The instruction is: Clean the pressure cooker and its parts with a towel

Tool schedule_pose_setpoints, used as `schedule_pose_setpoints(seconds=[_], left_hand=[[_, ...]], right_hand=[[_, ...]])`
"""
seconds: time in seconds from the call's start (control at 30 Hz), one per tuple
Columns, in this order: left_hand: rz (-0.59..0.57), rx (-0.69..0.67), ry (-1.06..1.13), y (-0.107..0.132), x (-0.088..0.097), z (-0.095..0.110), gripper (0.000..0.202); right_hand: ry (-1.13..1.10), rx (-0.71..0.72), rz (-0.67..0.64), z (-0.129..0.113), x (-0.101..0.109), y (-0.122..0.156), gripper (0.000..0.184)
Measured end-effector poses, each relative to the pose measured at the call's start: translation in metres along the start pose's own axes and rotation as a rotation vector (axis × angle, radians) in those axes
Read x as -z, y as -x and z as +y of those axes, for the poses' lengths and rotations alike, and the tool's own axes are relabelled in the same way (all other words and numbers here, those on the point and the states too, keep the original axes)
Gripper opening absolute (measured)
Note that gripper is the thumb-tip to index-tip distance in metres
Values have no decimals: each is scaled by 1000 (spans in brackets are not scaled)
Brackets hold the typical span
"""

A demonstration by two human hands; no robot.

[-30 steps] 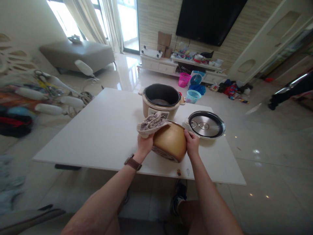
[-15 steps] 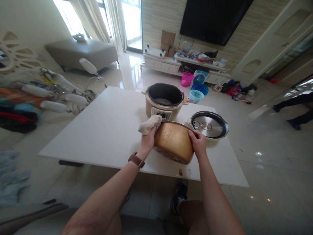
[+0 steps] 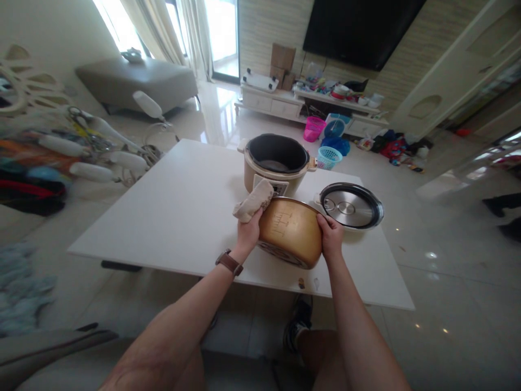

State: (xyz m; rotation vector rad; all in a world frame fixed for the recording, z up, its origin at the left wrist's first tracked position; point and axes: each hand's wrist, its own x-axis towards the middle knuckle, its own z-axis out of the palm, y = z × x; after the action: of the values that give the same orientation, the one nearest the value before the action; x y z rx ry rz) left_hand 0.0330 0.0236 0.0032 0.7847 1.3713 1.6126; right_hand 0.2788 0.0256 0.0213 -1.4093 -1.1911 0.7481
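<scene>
A golden inner pot is tilted on its side near the front edge of the white table, its mouth turned away from me. My right hand grips the pot's right rim. My left hand, with a brown watch on the wrist, is closed on a beige cloth and presses it against the pot's left side. Just behind stands the open cooker body with a dark empty cavity. Its round lid lies upside down to the right.
Racks with scissors and white handles stand left of the table. A grey sofa, a TV cabinet and small baskets are behind. My shoe shows under the table. Dark legs of another person are at the far right.
The cloth, draped over the pot's top edge a second ago, has been bunched and moved down to the pot's left side. The pot turned slightly, showing scale marks on its wall.
</scene>
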Motion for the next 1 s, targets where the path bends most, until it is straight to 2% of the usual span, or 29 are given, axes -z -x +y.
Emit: schedule_pose_setpoints(seconds=[0.13,0.23,0.47,0.6,0.7,0.83,1.0], left_hand=[[51,198,76,-14,1,-16,31],[57,264,108,-16,1,-19,31],[43,75,40,-10,3,-4,35],[-6,-76,-4,2,2,9,38],[-50,-141,-22,11,-1,13,37],[-20,-91,-17,9,-2,8,35],[31,78,16,-10,1,-11,35]], right_hand=[[-19,7,7,5,1,-1,54],[-40,10,20,8,2,-2,54],[-75,-52,-49,5,4,-1,57],[-75,34,-42,-4,4,-1,46],[-71,65,-25,-7,2,0,40],[-71,52,30,-3,-2,2,46],[-32,41,42,1,-3,3,62]])
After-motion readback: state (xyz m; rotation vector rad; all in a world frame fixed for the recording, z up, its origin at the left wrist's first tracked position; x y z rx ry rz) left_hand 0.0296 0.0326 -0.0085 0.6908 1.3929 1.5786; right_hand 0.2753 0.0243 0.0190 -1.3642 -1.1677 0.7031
